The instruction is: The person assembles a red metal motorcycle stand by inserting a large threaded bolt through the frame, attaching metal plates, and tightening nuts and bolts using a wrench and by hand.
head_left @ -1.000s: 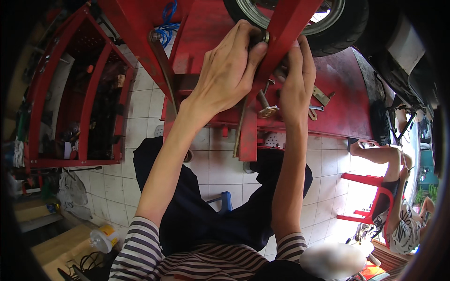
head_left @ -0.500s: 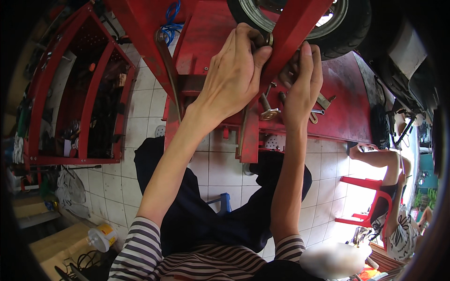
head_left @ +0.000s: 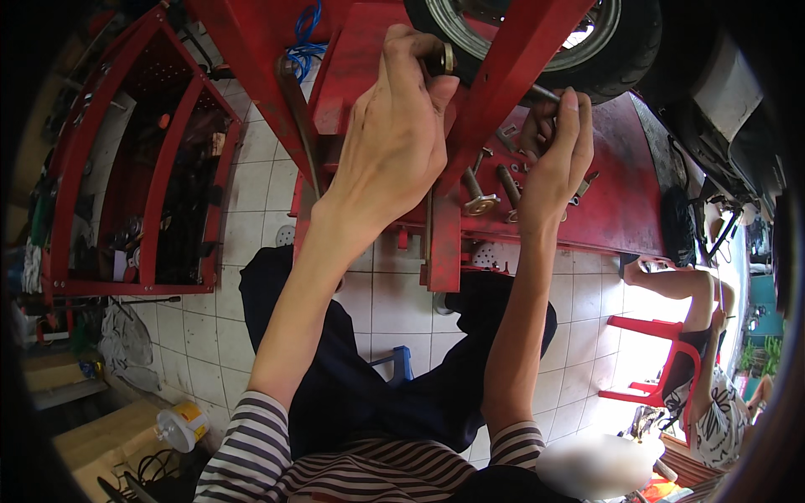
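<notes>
My left hand is closed round a short brass-coloured metal piece with a round, flanged end, held just left of a slanted red steel post. Right of that post, my right hand pinches a thin dark metal rod. The rod's left end lies close to the post; whether it enters a hole there I cannot tell. Below the hands, a bolt with a broad square-looking plate at its end and another thick bolt lie on the red bench.
A tyre on a wheel stands beyond the post. Coiled blue cord hangs at the back left. A red shelf unit is at left. At right are a red plastic chair with a seated person and motorbike parts.
My left hand has drawn back left, taking the brass-coloured piece away from the post. My right hand has shifted slightly right and down, and the dark rod now shows in its fingers.
</notes>
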Available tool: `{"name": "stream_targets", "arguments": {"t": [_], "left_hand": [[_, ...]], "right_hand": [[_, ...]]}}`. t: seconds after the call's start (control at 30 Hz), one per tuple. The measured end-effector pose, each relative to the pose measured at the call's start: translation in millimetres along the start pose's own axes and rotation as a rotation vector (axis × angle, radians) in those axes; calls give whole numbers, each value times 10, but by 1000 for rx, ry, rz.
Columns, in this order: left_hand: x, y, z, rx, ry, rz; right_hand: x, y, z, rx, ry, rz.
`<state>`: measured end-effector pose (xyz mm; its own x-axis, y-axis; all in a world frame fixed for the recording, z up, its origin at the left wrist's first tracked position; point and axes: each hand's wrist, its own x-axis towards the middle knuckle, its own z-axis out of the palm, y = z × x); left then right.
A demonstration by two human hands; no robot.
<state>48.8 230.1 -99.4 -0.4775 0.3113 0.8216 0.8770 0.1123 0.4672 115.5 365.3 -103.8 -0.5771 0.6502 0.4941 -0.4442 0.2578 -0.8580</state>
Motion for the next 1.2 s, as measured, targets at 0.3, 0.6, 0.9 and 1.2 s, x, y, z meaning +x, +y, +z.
{"name": "stream_targets", "arguments": {"t": [0.3,0.6,0.9,1.2], "left_hand": [[66,216,-399,-48,106,-30],[129,306,-908,-210,403,140],[107,185,-1070,-348,513,-12],[128,268,-1134,-362,496,-258]], "right_hand": [[-137,-168,-38,-46,-172,-476],[-242,-406,151,-342,-378,-503],[-271,-545,18,-281,-857,48],[-299,-562,-45,15,-666,152]]}}
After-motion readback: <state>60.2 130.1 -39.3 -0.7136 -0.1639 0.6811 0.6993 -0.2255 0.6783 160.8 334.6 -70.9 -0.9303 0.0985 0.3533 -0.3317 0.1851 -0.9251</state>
